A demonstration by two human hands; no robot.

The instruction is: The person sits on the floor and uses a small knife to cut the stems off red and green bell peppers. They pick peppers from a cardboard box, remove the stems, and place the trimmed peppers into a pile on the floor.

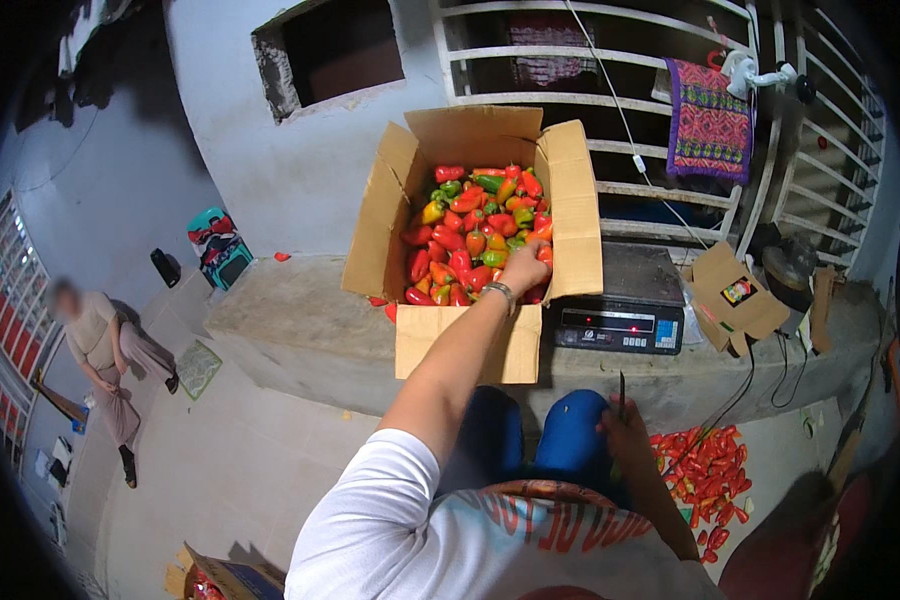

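Note:
An open cardboard box (371,225) full of red, orange, yellow and green peppers (465,240) stands on a concrete ledge. My left hand (526,268) reaches in at the box's near right corner, its fingers down among the peppers; whether they grip one is hidden. A metal band circles that wrist. Over my right thigh, my right hand (624,424) is closed on a dark, narrow-bladed knife (622,386), its blade upright. Beside the box, to its right, sits a digital weighing scale (619,322).
Many red peppers (709,472) lie on the floor at the right. A small opened cardboard box (735,296) and cables are on the ledge (285,330). Another box (229,577) stands at bottom left. A person (94,337) sits at far left. Window bars rise behind the scale.

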